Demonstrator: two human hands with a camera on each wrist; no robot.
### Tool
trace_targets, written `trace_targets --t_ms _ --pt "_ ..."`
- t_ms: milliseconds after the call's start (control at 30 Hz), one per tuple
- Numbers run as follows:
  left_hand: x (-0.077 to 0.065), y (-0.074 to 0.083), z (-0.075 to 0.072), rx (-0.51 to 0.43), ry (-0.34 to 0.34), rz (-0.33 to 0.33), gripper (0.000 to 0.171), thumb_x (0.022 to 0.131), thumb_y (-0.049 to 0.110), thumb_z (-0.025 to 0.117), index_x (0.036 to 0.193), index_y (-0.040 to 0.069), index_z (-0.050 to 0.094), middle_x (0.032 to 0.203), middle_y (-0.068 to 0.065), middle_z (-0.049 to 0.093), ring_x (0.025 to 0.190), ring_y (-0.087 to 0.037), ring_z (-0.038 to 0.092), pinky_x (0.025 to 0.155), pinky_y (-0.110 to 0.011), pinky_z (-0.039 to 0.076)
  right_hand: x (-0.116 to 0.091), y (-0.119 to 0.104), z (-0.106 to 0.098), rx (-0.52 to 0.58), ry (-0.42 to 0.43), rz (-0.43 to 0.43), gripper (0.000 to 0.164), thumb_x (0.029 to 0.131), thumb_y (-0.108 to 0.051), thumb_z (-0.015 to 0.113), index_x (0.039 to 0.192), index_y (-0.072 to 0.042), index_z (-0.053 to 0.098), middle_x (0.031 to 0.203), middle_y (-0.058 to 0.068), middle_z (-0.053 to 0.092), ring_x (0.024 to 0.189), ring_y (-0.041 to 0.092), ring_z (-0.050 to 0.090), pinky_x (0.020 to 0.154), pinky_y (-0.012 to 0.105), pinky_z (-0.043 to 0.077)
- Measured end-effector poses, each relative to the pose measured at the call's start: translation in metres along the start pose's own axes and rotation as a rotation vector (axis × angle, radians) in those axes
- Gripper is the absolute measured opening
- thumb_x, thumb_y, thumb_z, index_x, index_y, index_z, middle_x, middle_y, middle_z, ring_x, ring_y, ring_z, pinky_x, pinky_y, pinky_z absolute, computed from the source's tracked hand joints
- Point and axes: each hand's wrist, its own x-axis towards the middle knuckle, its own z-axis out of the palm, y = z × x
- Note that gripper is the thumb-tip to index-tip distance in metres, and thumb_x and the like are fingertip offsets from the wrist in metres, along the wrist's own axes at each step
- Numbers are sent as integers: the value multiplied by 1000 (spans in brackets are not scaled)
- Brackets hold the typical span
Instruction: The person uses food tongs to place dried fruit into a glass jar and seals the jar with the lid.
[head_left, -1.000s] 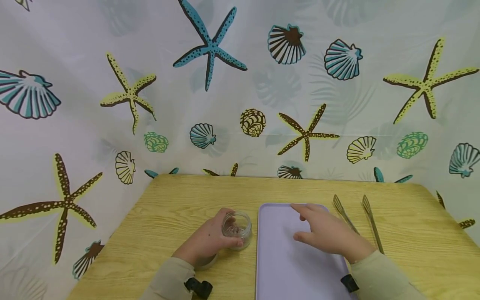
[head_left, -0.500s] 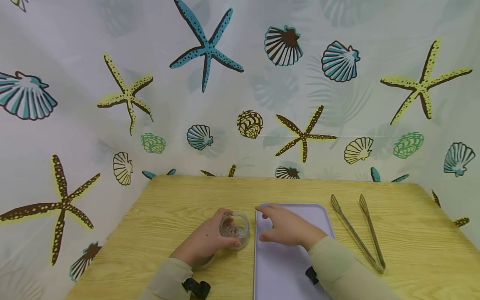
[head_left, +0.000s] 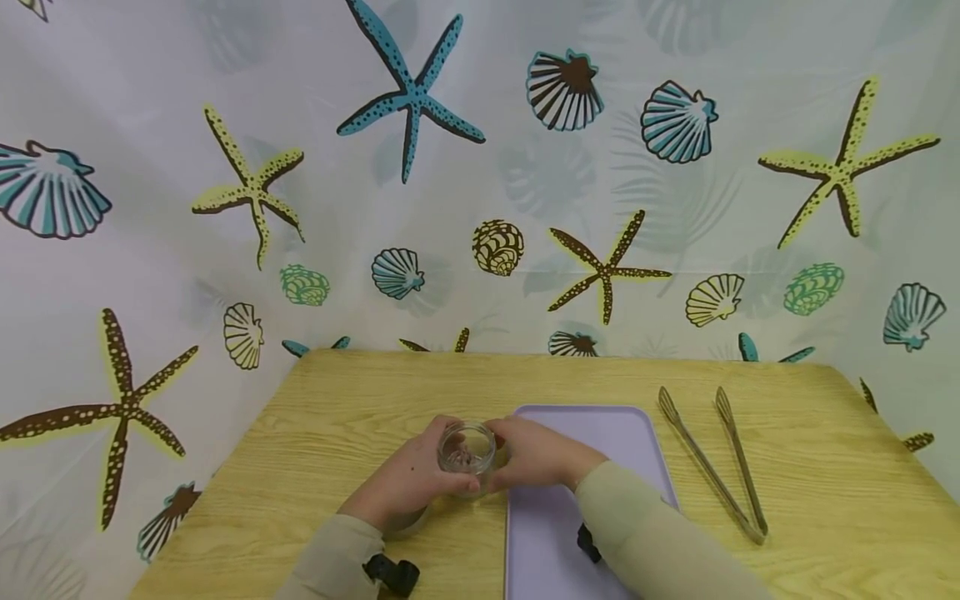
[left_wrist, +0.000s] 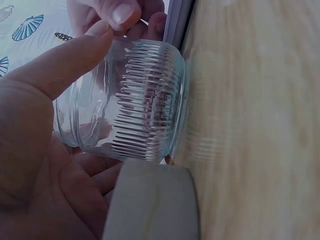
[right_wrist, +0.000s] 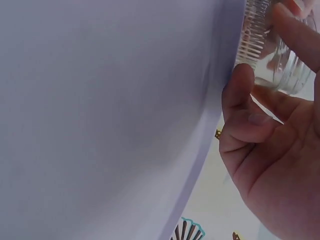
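A clear glass jar [head_left: 467, 454] with a ribbed lower part and an uncovered mouth stands upright on the wooden table, just left of the lilac tray [head_left: 615, 425]. My left hand [head_left: 405, 479] grips it from the left, with the thumb along its near side in the left wrist view. From the right, my right hand [head_left: 540, 454] holds the jar too, its thumb and fingers spread to either side of the glass [right_wrist: 270, 55]. Small brownish-pink bits show low inside the jar. Under my left wrist sits a pale, round-edged object [left_wrist: 152, 200], partly hidden by the hand.
Metal tongs [head_left: 708, 471] lie spread on the table, right of the tray. The wooden table [head_left: 360, 383] extends to a curtain [head_left: 450, 200] printed with starfish and shells, which stands behind it and along both sides.
My right hand has moved left across the tray to the jar and taken hold of its right side. The left hand has kept its grip on the jar.
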Motion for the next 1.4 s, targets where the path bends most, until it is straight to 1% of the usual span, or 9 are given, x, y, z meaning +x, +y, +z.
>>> trace_targets --t_ms 200,300,400,567,767,967,1133,1267,1400 --pt "-1 1 -3 5 4 1 106 73 60 85 155 17 34 156 -8 42 138 -27 45 108 -54 38 9 -2 2 -16 -7 37 85 78 -38 87 148 -8 49 133 3 62 120 16 56 102 38 45" --pt "-4 2 -5 50 16 -9 112 73 60 85 159 13 30 158 -9 38 140 -28 41 110 -55 36 12 2 3 -27 -10 39 84 78 -41 87 146 -10 50 129 1 63 117 15 57 102 38 45" --pt "-13 3 -10 130 28 -22 116 72 59 86 160 11 27 159 -11 35 143 -31 37 110 -57 34 13 2 3 -2 -13 42 80 76 -41 89 142 -11 54 123 -2 64 113 13 58 101 38 46" --pt "-33 -3 -23 313 26 -42 112 70 60 87 157 11 36 157 -13 38 144 -35 35 109 -60 35 12 -1 5 18 -11 57 81 75 -39 91 140 -9 54 125 0 64 117 16 58 104 40 44" --pt "-58 -16 -36 507 -28 -26 112 62 63 90 149 6 48 142 -13 52 129 -35 48 99 -54 46 12 -1 7 0 -21 63 89 74 -38 91 146 -6 49 132 4 61 124 21 55 108 42 41" --pt "-66 -20 -41 507 -76 -53 103 62 50 95 144 7 52 126 -7 56 110 -26 53 83 -49 51 12 -2 6 -13 -20 49 86 74 -39 92 144 -7 52 127 4 62 120 20 56 106 41 43" --pt "-63 -19 -39 514 -79 -88 93 66 39 94 142 7 53 120 -6 57 103 -23 54 80 -49 52 12 -3 5 -13 -26 54 88 75 -40 91 146 -7 50 131 5 61 123 22 54 106 42 42" --pt "-59 -15 -39 521 -73 -98 89 68 42 93 141 7 54 118 -5 56 100 -22 54 77 -47 53 10 -2 5 -11 -11 65 88 74 -41 91 145 -8 51 135 5 58 127 23 53 108 43 41" --pt "-56 -12 -38 529 -59 -70 84 70 44 90 137 7 55 119 -4 56 102 -20 53 78 -45 53 8 -2 5 -3 17 68 85 73 -42 91 142 -10 54 140 5 55 131 25 50 109 44 39"
